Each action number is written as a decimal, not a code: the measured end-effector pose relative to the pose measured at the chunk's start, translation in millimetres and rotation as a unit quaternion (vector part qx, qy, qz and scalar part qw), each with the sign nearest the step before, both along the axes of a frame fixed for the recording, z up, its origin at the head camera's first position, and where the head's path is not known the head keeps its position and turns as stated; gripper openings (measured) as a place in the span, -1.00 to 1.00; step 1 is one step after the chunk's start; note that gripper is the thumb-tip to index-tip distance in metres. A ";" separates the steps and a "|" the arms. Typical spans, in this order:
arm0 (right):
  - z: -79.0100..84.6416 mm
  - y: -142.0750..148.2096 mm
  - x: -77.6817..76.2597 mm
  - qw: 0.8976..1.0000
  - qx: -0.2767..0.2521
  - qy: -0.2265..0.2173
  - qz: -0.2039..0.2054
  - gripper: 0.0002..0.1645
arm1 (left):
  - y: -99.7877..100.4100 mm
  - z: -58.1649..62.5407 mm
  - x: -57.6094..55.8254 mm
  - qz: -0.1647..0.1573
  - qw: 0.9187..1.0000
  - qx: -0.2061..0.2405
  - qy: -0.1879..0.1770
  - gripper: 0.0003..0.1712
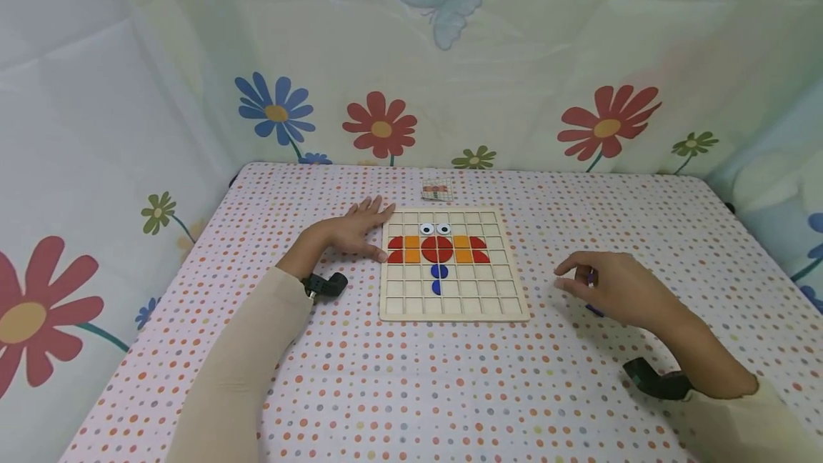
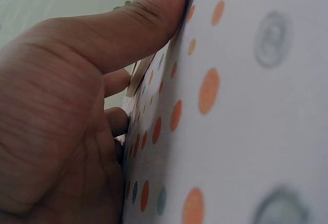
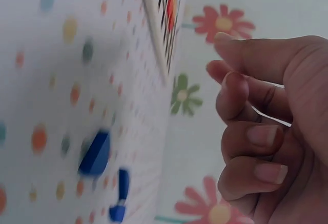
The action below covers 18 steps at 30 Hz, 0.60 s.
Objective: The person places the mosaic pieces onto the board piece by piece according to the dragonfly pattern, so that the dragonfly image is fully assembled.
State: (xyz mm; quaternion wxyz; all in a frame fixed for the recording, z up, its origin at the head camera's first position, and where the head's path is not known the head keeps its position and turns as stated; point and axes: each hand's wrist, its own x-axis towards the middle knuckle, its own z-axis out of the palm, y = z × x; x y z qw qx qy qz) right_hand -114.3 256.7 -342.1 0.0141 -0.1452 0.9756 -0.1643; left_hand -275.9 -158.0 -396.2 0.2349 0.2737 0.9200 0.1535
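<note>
A square wooden grid board (image 1: 476, 309) lies on the table, bearing flat coloured pieces. Two eye pieces (image 1: 435, 229) sit at its top, above a red circle (image 1: 437, 249) flanked by orange squares (image 1: 412, 249) and red quarter-rounds (image 1: 479, 249). Below are a blue round (image 1: 439, 272) and a blue half-round (image 1: 437, 287). My left hand (image 1: 360, 232) rests at the board's left edge, thumb and fingers spread. Right of the board, my right hand (image 1: 611, 288) hovers with loosely bent fingers and nothing visible between them. Blue pieces (image 3: 96, 152) lie on the table beneath it.
Behind the board stands a small card (image 1: 437, 189) printed with a similar pattern on a grid. A dotted cloth (image 1: 398, 391) covers the table. Flower-printed curtains (image 1: 489, 91) hang behind and at both sides.
</note>
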 end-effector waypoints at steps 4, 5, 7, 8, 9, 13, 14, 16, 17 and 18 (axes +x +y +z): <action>-5.6 20.2 -7.7 1.000 -0.014 -0.002 -0.023 -0.79 | 0.5 0.0 0.6 -0.002 1.000 0.000 0.001 0.25; -7.8 25.0 -9.6 1.000 -0.015 -0.003 -0.028 -0.80 | 0.3 -0.5 0.9 -0.001 1.000 0.000 0.000 0.25; -11.7 33.8 -13.0 0.999 -0.014 -0.010 -0.037 -0.79 | 0.1 -1.2 1.2 0.000 1.000 0.002 -0.001 0.25; -13.5 37.8 -14.6 0.999 -0.011 -0.014 -0.042 -0.78 | 0.2 -1.4 1.4 0.001 1.000 0.002 -0.002 0.25; -15.2 41.3 -16.1 0.999 -0.009 -0.019 -0.048 -0.77 | 0.3 -1.7 1.2 0.002 1.000 0.002 -0.002 0.25; -20.1 52.3 -21.4 0.997 0.003 -0.048 -0.053 -0.75 | 0.4 -2.1 0.6 0.003 1.000 0.001 0.002 0.26; -21.2 54.6 -22.4 0.997 0.007 -0.054 -0.052 -0.75 | 0.4 -2.2 0.3 0.003 1.000 0.001 0.003 0.26; -23.2 57.7 -24.2 0.997 0.013 -0.062 -0.049 -0.77 | 0.3 -2.0 0.1 0.003 1.000 0.001 0.004 0.26; -24.1 58.8 -24.9 0.997 0.017 -0.064 -0.050 -0.78 | 0.3 -2.0 -0.1 0.003 1.000 0.000 0.005 0.26; -24.8 59.7 -25.6 0.996 0.019 -0.066 -0.051 -0.78 | 0.3 -2.0 -0.2 0.004 1.000 0.000 0.004 0.26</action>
